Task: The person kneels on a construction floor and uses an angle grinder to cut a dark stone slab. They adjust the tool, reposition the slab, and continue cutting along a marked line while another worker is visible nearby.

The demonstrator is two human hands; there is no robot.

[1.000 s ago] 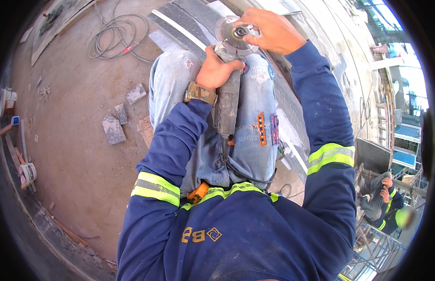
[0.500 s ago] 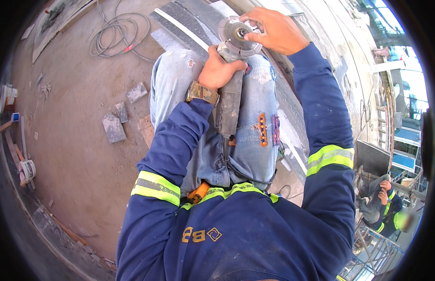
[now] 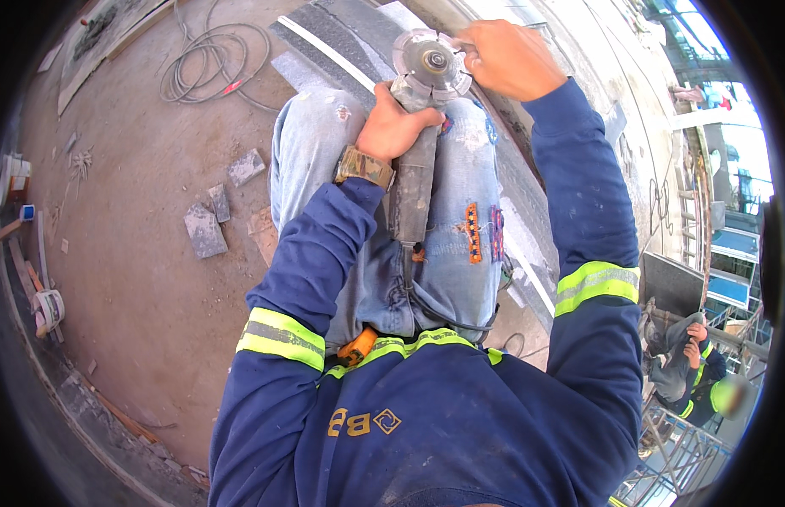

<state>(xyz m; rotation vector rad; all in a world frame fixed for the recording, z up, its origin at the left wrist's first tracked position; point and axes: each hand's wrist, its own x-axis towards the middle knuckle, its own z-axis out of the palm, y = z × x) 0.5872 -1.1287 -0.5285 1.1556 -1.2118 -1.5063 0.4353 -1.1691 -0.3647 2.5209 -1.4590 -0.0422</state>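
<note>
An angle grinder (image 3: 414, 173) lies along my lap, its grey body toward me and its head pointing away. My left hand (image 3: 394, 127) is wrapped round its neck, thumb across the top. On the head sits a segmented cutting disc (image 3: 416, 69), face up, with a nut (image 3: 436, 60) showing at its centre. My right hand (image 3: 512, 61) is closed at the disc's right rim, thumb and fingers curled against the edge; the fingertips are partly hidden. The power cord (image 3: 407, 279) leaves the grinder's rear end and bends to the right over my thighs.
Beyond my knees lie dark stone slabs (image 3: 312, 42) with a white strip. A coiled cable (image 3: 208, 63) rests on the dusty floor to the left, near broken stone pieces (image 3: 207, 230). At far right another person (image 3: 695, 363) sits near metal scaffolding (image 3: 675, 452).
My right hand has moved off the nut at the disc's centre to the right rim, and its fingers have curled in. My left hand keeps its hold on the grinder.
</note>
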